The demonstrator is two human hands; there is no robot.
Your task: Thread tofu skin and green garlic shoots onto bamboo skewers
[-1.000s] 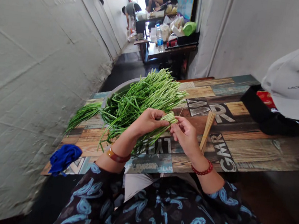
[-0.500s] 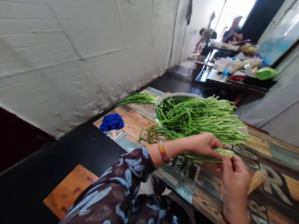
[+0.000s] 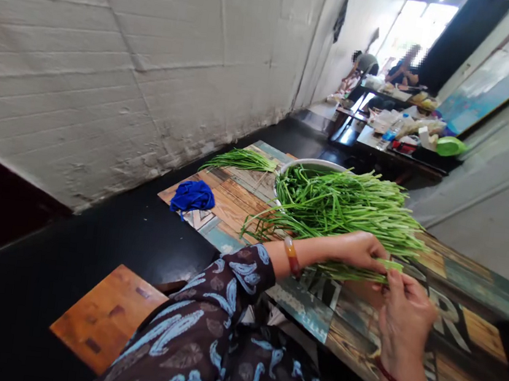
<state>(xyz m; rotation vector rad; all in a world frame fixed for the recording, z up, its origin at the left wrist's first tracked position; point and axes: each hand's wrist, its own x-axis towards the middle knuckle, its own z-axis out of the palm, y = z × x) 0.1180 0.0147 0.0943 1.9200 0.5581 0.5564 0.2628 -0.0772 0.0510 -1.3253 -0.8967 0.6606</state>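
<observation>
My left hand [image 3: 365, 252] is closed around a small bunch of garlic chives [image 3: 351, 273], whose green leaves trail to the left beneath my forearm. At the bunch's pale cut ends, my right hand [image 3: 408, 302] pinches with thumb and fingers, touching the tips of my left hand. Exactly which stalks it grips is partly hidden. Just beyond my hands, a large heap of garlic chives [image 3: 354, 206] lies over a round metal basin [image 3: 316, 163], stalk ends pointing right.
A smaller bunch of chives [image 3: 249, 160] and a crumpled blue cloth [image 3: 193, 196] lie on the wood-patterned table [image 3: 236, 191]. A wooden stool [image 3: 109, 315] stands at lower left. Behind is a cluttered table with a water bottle [image 3: 391, 133]; two people are farther back.
The view has shifted slightly. Both hands stay together at the stalk ends, and the right hand now covers the yellowish, bristle-like bundle seen beside it earlier.
</observation>
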